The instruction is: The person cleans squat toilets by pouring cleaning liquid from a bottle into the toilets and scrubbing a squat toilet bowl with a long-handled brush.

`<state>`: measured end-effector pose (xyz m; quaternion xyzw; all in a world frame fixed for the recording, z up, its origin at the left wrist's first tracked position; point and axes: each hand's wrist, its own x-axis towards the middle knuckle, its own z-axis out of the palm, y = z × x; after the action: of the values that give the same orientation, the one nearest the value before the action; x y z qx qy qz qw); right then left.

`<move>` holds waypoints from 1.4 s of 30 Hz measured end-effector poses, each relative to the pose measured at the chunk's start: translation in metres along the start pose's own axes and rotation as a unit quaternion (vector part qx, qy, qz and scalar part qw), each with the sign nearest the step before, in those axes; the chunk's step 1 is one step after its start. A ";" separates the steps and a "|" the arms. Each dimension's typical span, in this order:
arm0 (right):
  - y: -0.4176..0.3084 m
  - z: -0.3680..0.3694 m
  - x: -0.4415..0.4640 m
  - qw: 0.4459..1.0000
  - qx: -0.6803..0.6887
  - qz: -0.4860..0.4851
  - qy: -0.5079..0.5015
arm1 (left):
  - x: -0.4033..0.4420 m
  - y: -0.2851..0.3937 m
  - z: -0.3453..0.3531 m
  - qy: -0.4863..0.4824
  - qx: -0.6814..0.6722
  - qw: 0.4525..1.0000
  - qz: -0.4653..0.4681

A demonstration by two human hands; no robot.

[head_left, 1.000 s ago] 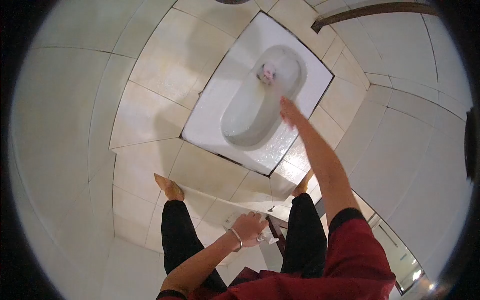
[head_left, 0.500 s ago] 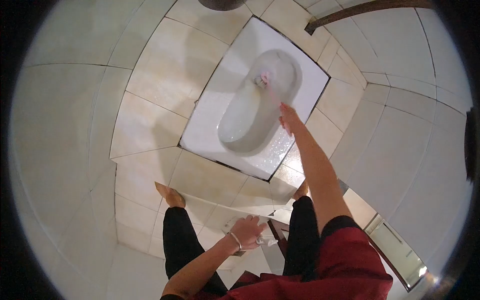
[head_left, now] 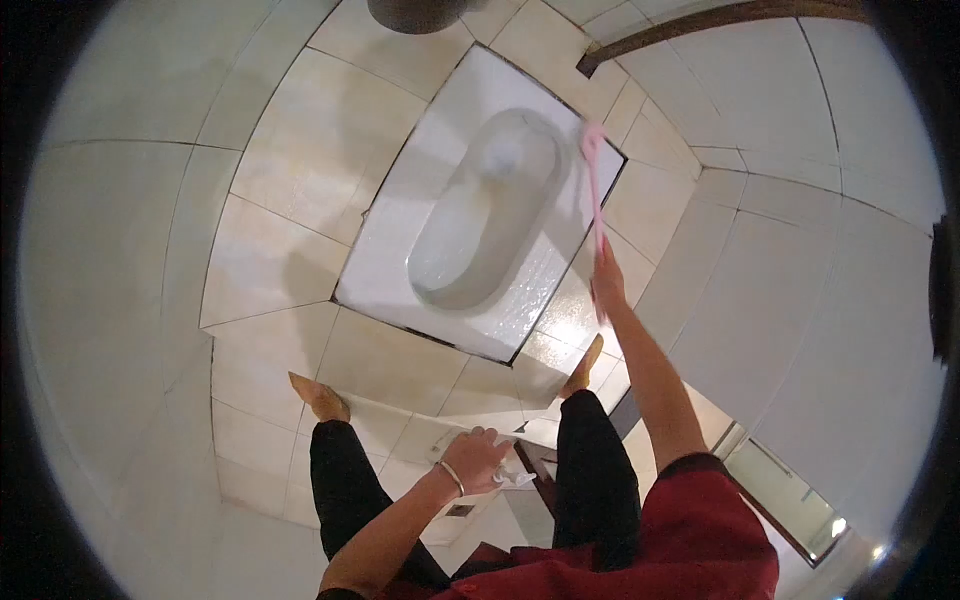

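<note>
My right hand [head_left: 608,283] is closed around the handle of a pink toilet brush [head_left: 597,190]. The brush head is raised over the right edge of the white squat toilet [head_left: 385,255], outside the bowl. Inside the bowl the surface looks wet, with a pale patch near its far end. Down by my knees, my left hand [head_left: 475,462] has its fingers curled around a small white thing [head_left: 515,476], whose kind I cannot make out.
Beige floor tiles [head_left: 310,130] surround the toilet, and tiled walls [head_left: 110,240] rise on both sides. A dark round bin [head_left: 418,10] stands at the far end. My bare feet [head_left: 320,398] are on the near floor. A dark curved bar [head_left: 720,22] shows at top right.
My right hand has lifted the brush out of the bowl and swung it right, over the toilet's edge. My left hand stays low with the white thing. The view has shifted slightly.
</note>
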<state>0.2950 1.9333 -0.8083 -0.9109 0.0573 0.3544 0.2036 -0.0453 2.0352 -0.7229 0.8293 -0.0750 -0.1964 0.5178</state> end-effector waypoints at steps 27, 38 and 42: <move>-0.298 -0.470 -0.206 0.352 -0.778 -0.387 0.349 | 0.018 -0.005 -0.047 -0.049 0.018 0.996 -0.079; -0.505 -0.550 -0.219 0.256 -0.773 -0.285 0.506 | 0.042 0.002 -0.031 -0.131 0.031 0.983 -0.126; -0.518 -0.585 -0.187 0.292 -0.769 -0.287 0.491 | 0.050 -0.007 -0.019 -0.081 0.008 0.990 -0.115</move>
<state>0.6496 2.1568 -0.1224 -0.6128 -0.4171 -0.3581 -0.5677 0.0071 2.0377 -0.7342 0.8178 -0.0224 -0.3205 0.4774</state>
